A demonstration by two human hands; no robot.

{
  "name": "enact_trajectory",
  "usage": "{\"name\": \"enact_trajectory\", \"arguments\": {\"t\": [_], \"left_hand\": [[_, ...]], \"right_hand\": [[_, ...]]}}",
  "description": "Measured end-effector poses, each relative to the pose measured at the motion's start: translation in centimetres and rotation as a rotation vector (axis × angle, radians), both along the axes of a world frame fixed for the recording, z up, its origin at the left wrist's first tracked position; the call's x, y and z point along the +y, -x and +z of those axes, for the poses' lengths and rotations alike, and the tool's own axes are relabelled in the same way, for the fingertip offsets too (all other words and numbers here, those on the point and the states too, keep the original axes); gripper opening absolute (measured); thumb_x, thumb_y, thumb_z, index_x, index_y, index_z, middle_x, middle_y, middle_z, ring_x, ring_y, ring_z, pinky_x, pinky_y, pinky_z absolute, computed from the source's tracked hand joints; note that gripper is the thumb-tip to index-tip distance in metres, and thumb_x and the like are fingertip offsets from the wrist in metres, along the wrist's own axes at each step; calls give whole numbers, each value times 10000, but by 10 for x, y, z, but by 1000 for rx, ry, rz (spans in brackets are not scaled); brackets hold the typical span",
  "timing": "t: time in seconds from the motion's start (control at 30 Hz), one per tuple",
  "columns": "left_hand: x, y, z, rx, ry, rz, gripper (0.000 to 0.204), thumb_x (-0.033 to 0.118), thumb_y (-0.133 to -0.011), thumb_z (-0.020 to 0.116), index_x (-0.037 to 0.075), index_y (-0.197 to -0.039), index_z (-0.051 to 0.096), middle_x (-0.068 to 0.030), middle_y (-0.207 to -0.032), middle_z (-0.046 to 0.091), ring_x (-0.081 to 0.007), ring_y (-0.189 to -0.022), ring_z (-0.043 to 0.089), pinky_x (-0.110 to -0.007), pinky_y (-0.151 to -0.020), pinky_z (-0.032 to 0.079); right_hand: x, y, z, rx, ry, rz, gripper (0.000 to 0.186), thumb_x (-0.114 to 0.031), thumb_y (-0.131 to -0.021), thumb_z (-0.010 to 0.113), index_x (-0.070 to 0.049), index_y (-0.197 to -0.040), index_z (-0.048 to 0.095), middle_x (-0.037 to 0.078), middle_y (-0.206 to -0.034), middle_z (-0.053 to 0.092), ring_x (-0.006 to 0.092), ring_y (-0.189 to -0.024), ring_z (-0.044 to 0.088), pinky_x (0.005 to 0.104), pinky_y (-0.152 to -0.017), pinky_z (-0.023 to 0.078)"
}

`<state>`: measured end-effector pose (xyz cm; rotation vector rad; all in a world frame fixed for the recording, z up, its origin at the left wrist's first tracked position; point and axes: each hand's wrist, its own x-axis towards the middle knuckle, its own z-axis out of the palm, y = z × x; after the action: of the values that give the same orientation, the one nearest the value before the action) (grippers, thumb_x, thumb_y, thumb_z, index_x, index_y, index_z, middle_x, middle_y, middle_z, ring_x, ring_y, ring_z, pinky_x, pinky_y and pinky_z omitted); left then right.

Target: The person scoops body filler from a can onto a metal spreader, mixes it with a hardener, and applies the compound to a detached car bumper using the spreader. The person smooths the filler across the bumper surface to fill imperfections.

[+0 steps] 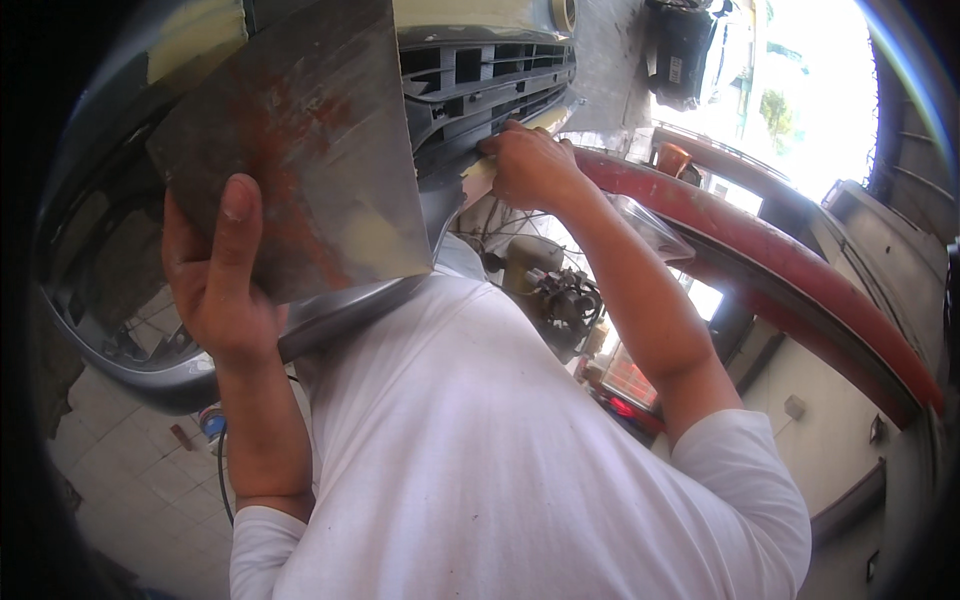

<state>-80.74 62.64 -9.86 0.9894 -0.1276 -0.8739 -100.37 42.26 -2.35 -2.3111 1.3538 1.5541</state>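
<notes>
My left hand [235, 265] grips a flat grey metal plate [350, 150], its thumb on the face and its fingers behind the lower left edge. Reddish-brown smears and a pale yellow putty patch mark the plate. Beyond it is a grey car bumper [340, 305] with a black slatted grille [470, 75], partly covered by the plate. My right hand [530, 168] reaches to the bumper's right part, below the grille, with its fingers curled in against the surface. Pale yellow filler [477, 183] shows beside those fingers. Whatever they may hold is hidden.
A red bumper [740, 220] curves along the right, close to my right forearm. Below the grey bumper stands a machine with a rounded tank [530, 262]. A dark car [682, 50] is at the far right. A cable [222, 470] hangs over the tiled floor [140, 470] at left.
</notes>
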Motion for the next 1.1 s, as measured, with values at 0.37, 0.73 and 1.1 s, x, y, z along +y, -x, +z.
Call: {"name": "enact_trajectory", "arguments": {"t": [0.37,0.73,1.1], "left_hand": [[0,6,-1,82,-54,19,493,241,-1016,691,-35,-1410,582,-107,-1314,662,-189,-1202,604,-303,-1072,414],[40,1,-75,-1006,-187,-8,630,327,-999,678,-87,-1454,540,-194,-1427,611,-344,-1316,581,-446,-1131,428],[76,1,-80,-1344,-328,-51,732,119,-820,791,-87,-1469,520,-234,-1492,560,-420,-1395,519,-523,-1172,410]], "right_hand": [[43,-22,17,-93,-11,56,553,-25,-786,650,-169,-1318,701,128,-1219,614,360,-1187,610,540,-986,438],[-65,102,82,-614,-47,-220,656,192,-759,494,-57,-1332,694,131,-1337,699,259,-1287,634,344,-1123,452],[-166,298,-70,-1091,463,-292,556,93,-829,545,-77,-1333,704,132,-1357,686,281,-1264,648,365,-1067,493]]}}
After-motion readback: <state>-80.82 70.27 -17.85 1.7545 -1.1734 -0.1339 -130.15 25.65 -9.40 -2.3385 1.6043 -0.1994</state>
